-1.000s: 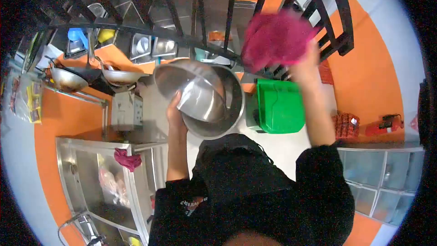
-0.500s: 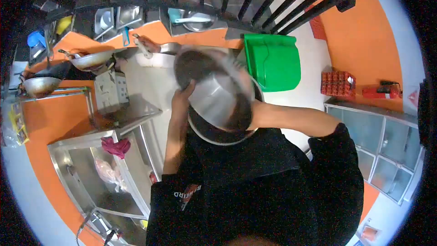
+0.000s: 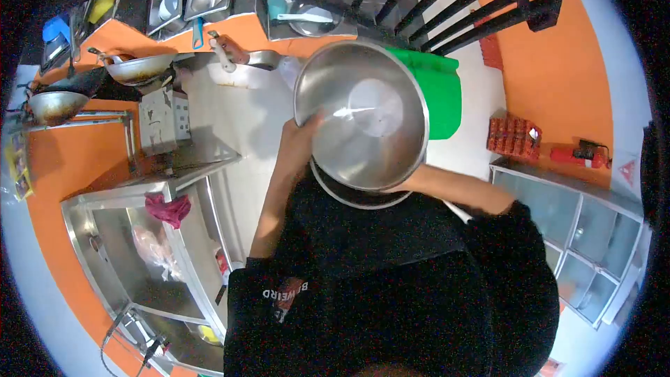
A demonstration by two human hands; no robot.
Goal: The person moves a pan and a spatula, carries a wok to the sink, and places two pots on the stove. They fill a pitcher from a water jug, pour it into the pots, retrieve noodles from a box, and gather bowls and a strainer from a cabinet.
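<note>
A large steel bowl (image 3: 342,146), its inside facing the camera, is held up in front of my chest. My left hand (image 3: 301,138) grips its left rim, with the thumb over the edge. At the bowl's lower right rim is my right hand (image 3: 412,180), its fingers mostly hidden behind the metal. Below and partly behind this bowl shows the rim of a second round vessel (image 3: 359,204), dark inside.
A green bin (image 3: 445,101) stands behind the bowl. Woks (image 3: 139,70) and pans line the upper left. Black railings (image 3: 481,17) cross the top. A metal shelf unit (image 3: 115,199) is at left, a glass-door cabinet (image 3: 548,202) at right, egg trays (image 3: 513,137) above it.
The upper bowl, blurred and tilted before, has turned so that its inside faces the camera more fully. Both hands have moved with it, and the view has shifted slightly.
</note>
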